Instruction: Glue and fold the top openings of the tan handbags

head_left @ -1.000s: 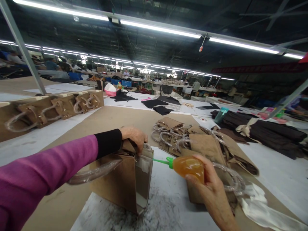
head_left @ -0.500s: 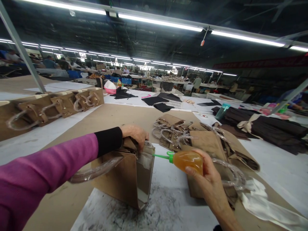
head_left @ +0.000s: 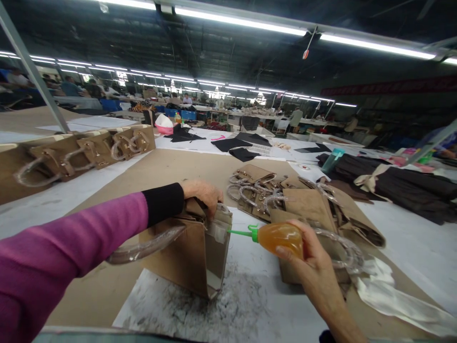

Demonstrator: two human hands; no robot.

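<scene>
A tan bag with a plastic-wrapped handle stands tilted on the smudged white sheet, its open side toward the right. My left hand grips the bag's top edge, fingers curled over it. In my right hand is a squeeze bottle of amber liquid, lying sideways with a green nozzle. The nozzle's tip is at the bag's right upper edge; whether it touches cannot be made out. Some of my left fingertips are hidden behind the bag's upper part.
Several tan bags lie piled at the right, beside crumpled white material. A row of tan bags stands at the left. Farther back are black pieces, a pink bowl, a teal bottle and dark fabric.
The view has shifted slightly. The bag and my left hand sit a little farther right and higher in the picture; the bottle stays in my right hand by the bag's edge.
</scene>
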